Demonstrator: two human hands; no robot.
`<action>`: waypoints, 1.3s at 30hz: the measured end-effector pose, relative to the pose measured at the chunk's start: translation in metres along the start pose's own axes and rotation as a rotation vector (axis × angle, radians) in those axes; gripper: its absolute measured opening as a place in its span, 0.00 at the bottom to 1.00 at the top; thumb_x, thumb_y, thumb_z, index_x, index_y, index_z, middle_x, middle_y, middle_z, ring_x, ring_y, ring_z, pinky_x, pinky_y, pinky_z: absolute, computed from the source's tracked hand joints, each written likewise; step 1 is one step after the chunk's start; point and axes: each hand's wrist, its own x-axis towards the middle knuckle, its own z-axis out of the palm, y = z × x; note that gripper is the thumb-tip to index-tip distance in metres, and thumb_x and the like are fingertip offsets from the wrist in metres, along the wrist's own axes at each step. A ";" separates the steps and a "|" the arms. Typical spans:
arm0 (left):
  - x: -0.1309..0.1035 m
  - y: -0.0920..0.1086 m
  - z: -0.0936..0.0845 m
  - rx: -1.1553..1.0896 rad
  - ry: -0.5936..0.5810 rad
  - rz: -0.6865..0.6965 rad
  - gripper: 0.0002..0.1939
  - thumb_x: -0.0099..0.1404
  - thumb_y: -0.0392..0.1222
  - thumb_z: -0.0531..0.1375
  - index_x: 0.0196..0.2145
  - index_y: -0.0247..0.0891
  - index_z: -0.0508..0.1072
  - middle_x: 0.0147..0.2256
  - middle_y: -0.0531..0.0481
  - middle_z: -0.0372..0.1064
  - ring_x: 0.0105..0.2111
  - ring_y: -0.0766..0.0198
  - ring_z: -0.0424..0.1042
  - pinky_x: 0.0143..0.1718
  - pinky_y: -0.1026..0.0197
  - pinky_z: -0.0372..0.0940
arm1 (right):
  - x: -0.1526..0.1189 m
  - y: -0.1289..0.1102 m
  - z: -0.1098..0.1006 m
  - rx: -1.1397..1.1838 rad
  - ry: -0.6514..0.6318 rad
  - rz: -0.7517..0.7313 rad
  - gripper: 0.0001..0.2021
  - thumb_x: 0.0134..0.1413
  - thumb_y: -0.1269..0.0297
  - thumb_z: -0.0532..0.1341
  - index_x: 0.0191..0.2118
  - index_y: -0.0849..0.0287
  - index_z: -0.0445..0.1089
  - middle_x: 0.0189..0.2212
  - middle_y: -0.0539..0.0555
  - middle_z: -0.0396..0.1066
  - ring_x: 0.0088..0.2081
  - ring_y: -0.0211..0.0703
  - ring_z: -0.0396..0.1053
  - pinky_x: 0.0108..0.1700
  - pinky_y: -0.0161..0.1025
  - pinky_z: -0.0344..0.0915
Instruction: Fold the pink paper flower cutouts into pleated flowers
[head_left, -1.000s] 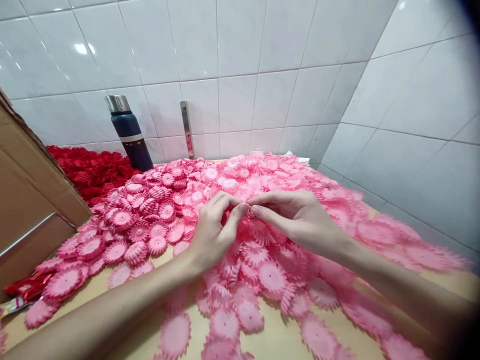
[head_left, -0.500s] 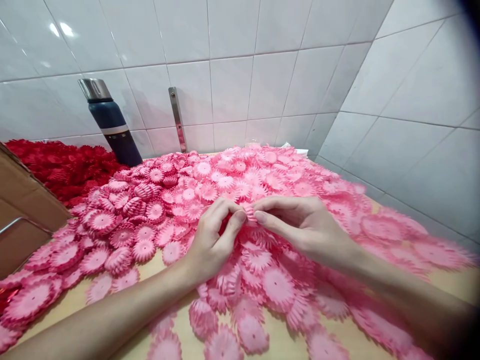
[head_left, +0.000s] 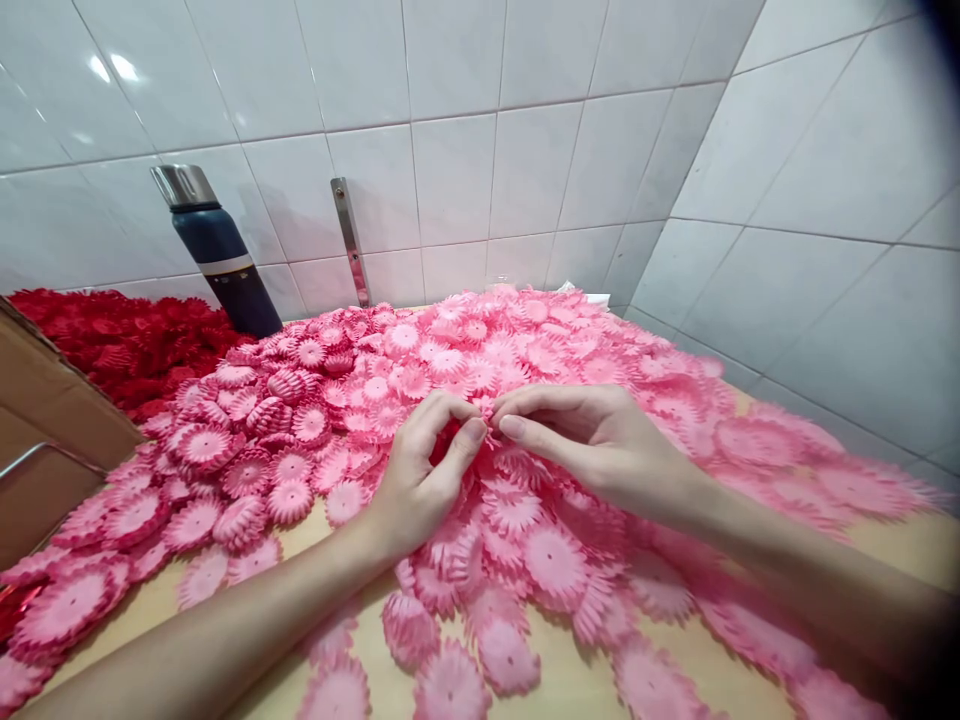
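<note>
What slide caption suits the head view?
Left grip and right grip close together over heaped pink petal discs, dark blue bottle behind.

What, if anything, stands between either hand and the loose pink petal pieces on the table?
Nothing visible does. The left hand and right hand hold their fingertips close together over the pink petal pieces. The dark blue bottle stands farther back to the left, the cardboard at the left edge; neither blocks them.
</note>
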 end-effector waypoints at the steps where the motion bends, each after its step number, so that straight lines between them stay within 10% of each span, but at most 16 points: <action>1: 0.000 -0.001 0.000 -0.011 -0.003 -0.001 0.08 0.68 0.42 0.53 0.32 0.38 0.67 0.31 0.49 0.64 0.33 0.62 0.64 0.36 0.59 0.61 | 0.000 0.000 0.000 -0.002 0.000 0.003 0.06 0.56 0.63 0.61 0.37 0.54 0.76 0.33 0.50 0.75 0.36 0.38 0.71 0.38 0.36 0.69; 39: 0.001 0.002 -0.004 -0.115 -0.069 -0.071 0.08 0.65 0.41 0.56 0.28 0.37 0.68 0.30 0.51 0.64 0.32 0.65 0.64 0.35 0.62 0.60 | -0.004 -0.001 0.000 -0.043 -0.034 0.011 0.06 0.55 0.64 0.60 0.33 0.58 0.73 0.35 0.53 0.74 0.38 0.41 0.71 0.41 0.39 0.69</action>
